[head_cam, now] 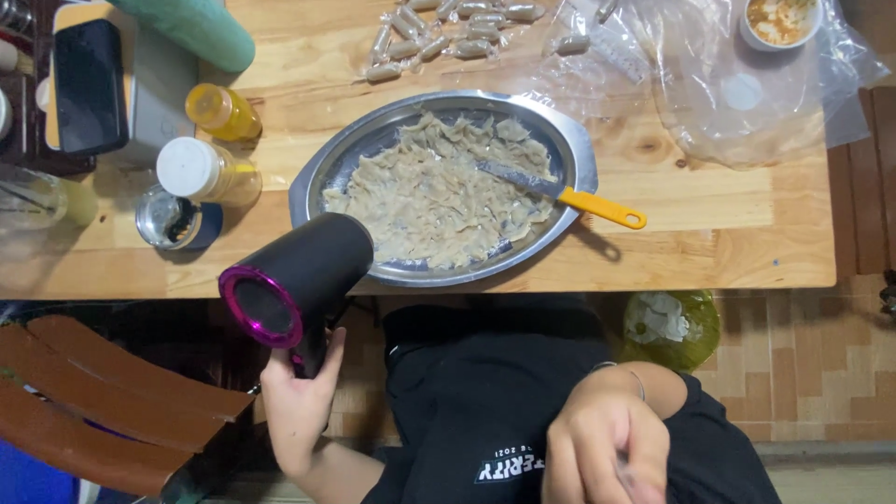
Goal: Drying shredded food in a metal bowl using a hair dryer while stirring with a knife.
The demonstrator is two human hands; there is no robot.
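Observation:
My left hand (301, 403) grips the handle of a black hair dryer (297, 277) with a magenta ring. The dryer is at the table's near edge, with its far end beside an oval metal tray (581, 149). Thin pale beige pieces (439, 196) are spread across the tray. A knife with a yellow handle (602, 207) lies on its right side, blade among the pieces. My right hand (605, 450) is low over my lap, blurred, fingers curled downward. Whether it holds anything is unclear.
On the wooden table (728, 233) are small plastic-wrapped rolls (448, 28), clear plastic bags (747, 103), a white bowl (782, 21), two yellow bottles (222, 112), a round tin (175, 222), a phone (89, 86) and a green cylinder (201, 28). A wooden chair (112, 411) stands on the left, and a green bag (672, 327) lies on the floor.

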